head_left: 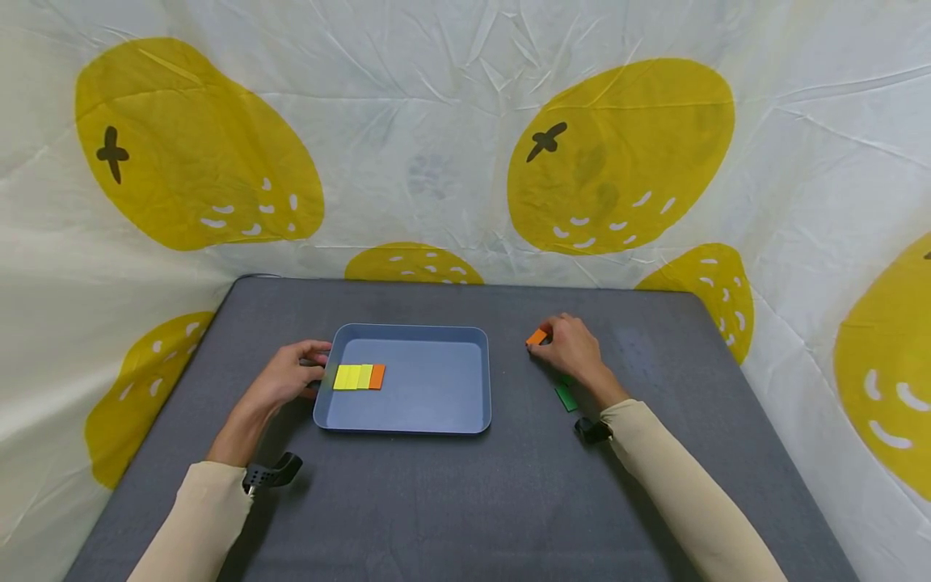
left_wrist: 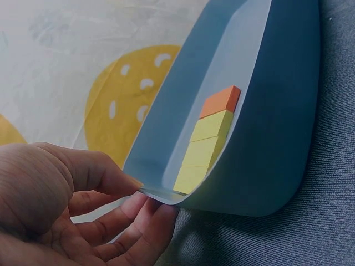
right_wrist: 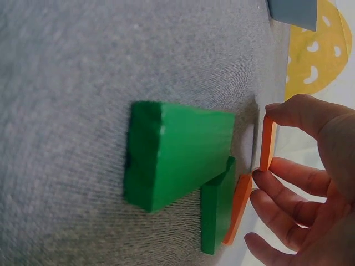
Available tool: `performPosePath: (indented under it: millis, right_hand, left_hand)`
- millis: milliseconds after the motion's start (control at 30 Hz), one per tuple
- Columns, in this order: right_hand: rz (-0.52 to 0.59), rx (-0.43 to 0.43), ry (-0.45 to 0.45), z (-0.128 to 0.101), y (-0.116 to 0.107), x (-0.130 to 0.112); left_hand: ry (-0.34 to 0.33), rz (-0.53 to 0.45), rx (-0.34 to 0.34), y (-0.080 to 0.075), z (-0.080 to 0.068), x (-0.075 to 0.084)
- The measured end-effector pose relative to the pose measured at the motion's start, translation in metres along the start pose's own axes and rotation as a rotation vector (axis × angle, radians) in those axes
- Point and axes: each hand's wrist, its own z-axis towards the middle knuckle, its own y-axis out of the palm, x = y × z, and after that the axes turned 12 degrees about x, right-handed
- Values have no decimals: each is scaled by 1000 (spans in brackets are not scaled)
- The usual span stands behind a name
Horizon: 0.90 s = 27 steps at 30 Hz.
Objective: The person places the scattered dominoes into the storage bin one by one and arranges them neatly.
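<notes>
A blue tray [head_left: 436,388] lies on the grey table. In it, along the left wall, runs a row of three yellow blocks [head_left: 352,377] ending in an orange block [head_left: 377,376]; the left wrist view shows the same yellow blocks [left_wrist: 202,149] and orange block [left_wrist: 221,101]. My left hand [head_left: 314,368] pinches the tray's left rim [left_wrist: 152,194] between thumb and fingers. To the right of the tray, my right hand [head_left: 541,343] pinches a thin orange block [right_wrist: 268,133], standing it on edge on the table. A second orange block [right_wrist: 238,208] and two green blocks [right_wrist: 177,155] lie beside it.
The grey table [head_left: 465,501] is backed by a white cloth with yellow fruit prints [head_left: 618,153]. One green block [head_left: 566,396] shows by my right wrist in the head view. Bare table surface lies in front of the tray and at the far right.
</notes>
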Motion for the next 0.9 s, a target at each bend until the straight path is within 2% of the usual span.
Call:
performPosePath:
  millis: [467, 900]
  right_hand:
    - [23, -26, -23, -1, -10, -12]
    - [53, -12, -110, -2, -15, -31]
  left_hand:
    - [-4, 9, 4, 0, 2, -1]
    - [-21, 11, -4, 0, 1, 1]
